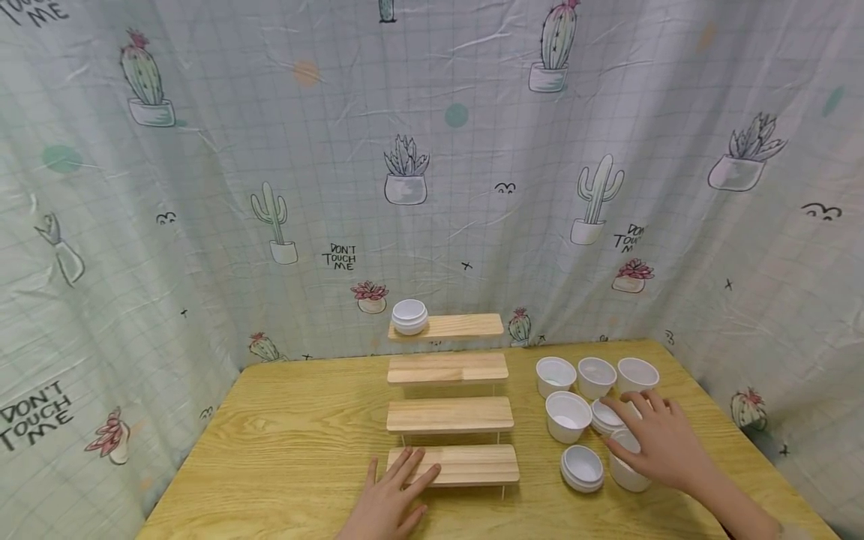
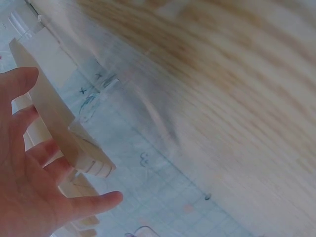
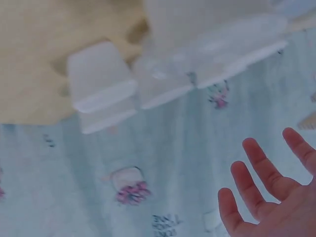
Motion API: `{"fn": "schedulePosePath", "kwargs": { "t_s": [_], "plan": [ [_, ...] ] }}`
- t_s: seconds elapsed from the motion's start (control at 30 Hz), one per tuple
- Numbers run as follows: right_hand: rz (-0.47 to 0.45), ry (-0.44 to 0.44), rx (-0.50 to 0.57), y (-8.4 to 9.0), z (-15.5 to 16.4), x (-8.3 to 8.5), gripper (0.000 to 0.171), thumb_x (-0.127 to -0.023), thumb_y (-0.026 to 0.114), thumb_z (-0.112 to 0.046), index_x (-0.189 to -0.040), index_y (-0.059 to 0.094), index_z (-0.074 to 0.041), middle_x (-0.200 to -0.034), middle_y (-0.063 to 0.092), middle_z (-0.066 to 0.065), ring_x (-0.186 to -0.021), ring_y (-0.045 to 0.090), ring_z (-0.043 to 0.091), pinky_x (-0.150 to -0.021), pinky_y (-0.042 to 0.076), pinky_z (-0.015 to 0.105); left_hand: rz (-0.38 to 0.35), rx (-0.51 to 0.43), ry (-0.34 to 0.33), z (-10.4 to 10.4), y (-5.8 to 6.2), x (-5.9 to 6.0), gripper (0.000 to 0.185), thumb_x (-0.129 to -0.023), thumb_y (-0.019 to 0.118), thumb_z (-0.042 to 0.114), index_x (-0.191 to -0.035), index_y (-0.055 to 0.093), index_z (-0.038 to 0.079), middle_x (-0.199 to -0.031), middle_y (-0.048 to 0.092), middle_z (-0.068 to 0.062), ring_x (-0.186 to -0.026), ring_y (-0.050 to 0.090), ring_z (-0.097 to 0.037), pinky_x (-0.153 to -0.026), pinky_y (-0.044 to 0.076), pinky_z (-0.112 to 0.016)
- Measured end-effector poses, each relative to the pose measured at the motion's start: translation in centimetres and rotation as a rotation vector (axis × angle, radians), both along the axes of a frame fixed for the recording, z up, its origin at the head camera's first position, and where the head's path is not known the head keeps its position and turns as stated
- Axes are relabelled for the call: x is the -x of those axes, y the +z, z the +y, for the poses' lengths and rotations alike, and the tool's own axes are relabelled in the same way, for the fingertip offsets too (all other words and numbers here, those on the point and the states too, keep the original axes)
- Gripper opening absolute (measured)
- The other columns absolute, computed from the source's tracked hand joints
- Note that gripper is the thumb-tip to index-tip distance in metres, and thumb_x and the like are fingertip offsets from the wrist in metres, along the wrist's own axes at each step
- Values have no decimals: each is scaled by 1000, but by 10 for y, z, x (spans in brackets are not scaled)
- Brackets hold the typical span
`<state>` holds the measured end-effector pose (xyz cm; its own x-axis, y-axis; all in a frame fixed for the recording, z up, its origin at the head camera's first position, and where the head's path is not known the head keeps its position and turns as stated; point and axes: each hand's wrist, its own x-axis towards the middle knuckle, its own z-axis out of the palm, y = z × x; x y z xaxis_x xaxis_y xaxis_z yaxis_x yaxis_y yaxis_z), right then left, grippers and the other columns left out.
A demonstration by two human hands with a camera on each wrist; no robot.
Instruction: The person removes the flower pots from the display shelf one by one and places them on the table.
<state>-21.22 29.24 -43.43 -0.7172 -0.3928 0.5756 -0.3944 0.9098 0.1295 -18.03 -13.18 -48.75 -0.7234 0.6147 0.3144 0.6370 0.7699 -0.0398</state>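
Note:
My left hand [image 1: 391,495] rests its fingers on the left part of the lowest shelf [image 1: 472,463] of a stepped wooden stand. The left wrist view shows the fingers at the edge of a wooden board [image 2: 61,118], not curled round it. My right hand [image 1: 658,439] hovers with spread fingers over white plastic cups at the right, holding nothing. Beneath it are a low white bowl [image 1: 605,417] and a taller cup [image 1: 626,474], both partly hidden. Another low white bowl [image 1: 583,466] stands to its left. On the top shelf's left end sits a similar bowl [image 1: 409,316].
Several more white cups stand behind the right hand, among them a back left cup [image 1: 556,379] and a middle cup [image 1: 568,420]. The wooden table [image 1: 283,435] reaches back to a cactus-print curtain [image 1: 324,150] that hangs behind and along both sides.

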Motion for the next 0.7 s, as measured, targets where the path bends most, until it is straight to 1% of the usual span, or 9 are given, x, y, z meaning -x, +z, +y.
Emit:
{"fn": "schedulePosePath", "kwargs": {
  "t_s": [0.13,0.23,0.37,0.43,0.53,0.63,0.7],
  "plan": [
    [34,48,7,18,-12,8,51,-67,70,-42,-113,59,-22,-97,56,2,-89,46,23,-68,34,43,3,-5,-3,1,0,0,57,-83,58,36,-135,38,28,-137,43,-8,-123,43,-28,-78,39,-63],
    [48,65,1,30,-22,12,50,-71,65,-45,-115,57,-22,-98,56,1,-89,46,22,-67,34,41,7,-9,-4,1,0,0,57,-83,58,36,-135,39,28,-137,43,-8,-123,43,-28,-78,39,-63],
    [50,98,10,40,-37,16,49,-75,62,-45,-117,57,-21,-100,57,2,-92,48,24,-69,36,44,10,-10,-4,1,0,0,57,-82,58,36,-135,39,28,-137,43,-9,-122,44,-29,-77,40,-63],
    [47,117,21,43,-45,18,49,-74,63,-43,-118,56,-20,-101,57,3,-93,48,24,-71,36,45,12,-8,-4,1,0,0,57,-82,59,36,-135,39,28,-136,43,-9,-122,44,-29,-77,40,-63],
    [55,152,36,46,-58,21,51,-71,67,-39,-117,57,-20,-99,57,3,-93,48,25,-74,36,45,13,-7,-2,1,-1,0,58,-82,59,35,-135,39,28,-136,43,-9,-122,44,-29,-76,40,-62],
    [73,186,33,48,-72,26,53,-68,69,-37,-116,57,-20,-100,57,3,-92,49,25,-74,37,46,15,-8,0,1,-1,0,58,-82,59,35,-135,39,28,-136,44,-8,-122,44,-28,-76,40,-62],
    [81,213,28,50,-82,30,53,-68,69,-37,-116,57,-19,-101,57,3,-92,49,26,-74,38,46,13,-7,2,1,-1,0,58,-82,59,35,-135,39,28,-136,44,-8,-122,44,-28,-76,40,-62]
  ]
}}
